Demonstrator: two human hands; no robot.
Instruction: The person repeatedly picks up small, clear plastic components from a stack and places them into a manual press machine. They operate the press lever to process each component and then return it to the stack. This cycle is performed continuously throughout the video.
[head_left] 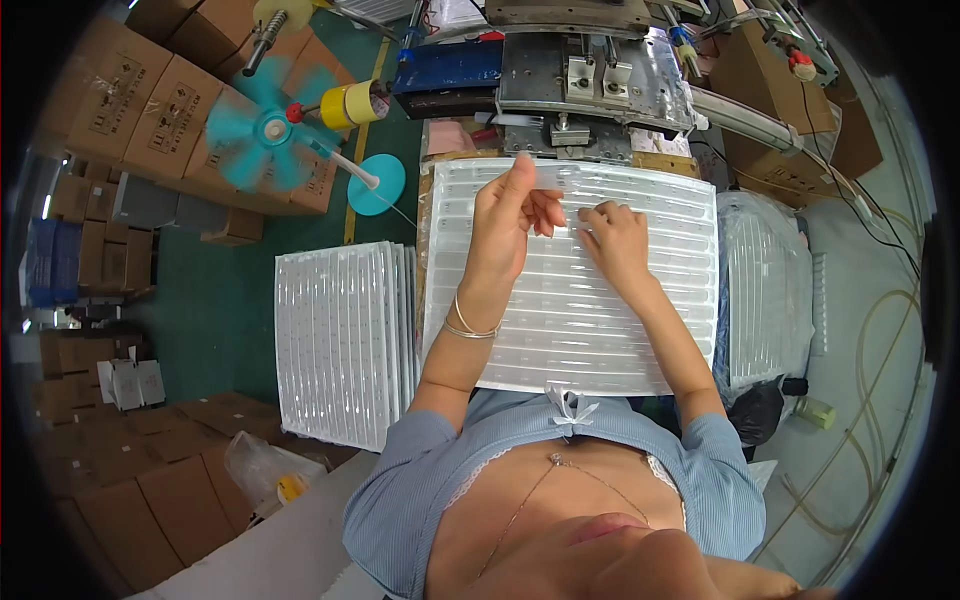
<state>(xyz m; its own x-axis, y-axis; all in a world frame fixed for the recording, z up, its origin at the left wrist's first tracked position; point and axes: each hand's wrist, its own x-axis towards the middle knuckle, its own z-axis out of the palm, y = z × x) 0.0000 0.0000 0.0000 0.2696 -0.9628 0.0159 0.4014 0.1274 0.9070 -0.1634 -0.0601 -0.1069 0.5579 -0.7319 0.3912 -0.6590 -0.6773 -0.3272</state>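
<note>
At upper left, a turquoise fan (272,128) with a round base (378,196) stands on a green floor (215,330) beside stacked cardboard boxes (165,115); at lower left, a clear plastic bag (260,468) lies near further brown cartons (140,510); and at right are a large carton (762,120), a black bag (755,412) and pale grey flooring (855,245).

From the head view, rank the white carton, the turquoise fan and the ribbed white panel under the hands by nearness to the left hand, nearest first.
From the left hand:
1. Ribbed white panel, directly below.
2. Turquoise fan, off to the left.
3. White carton, far left, lower in the picture.
</note>
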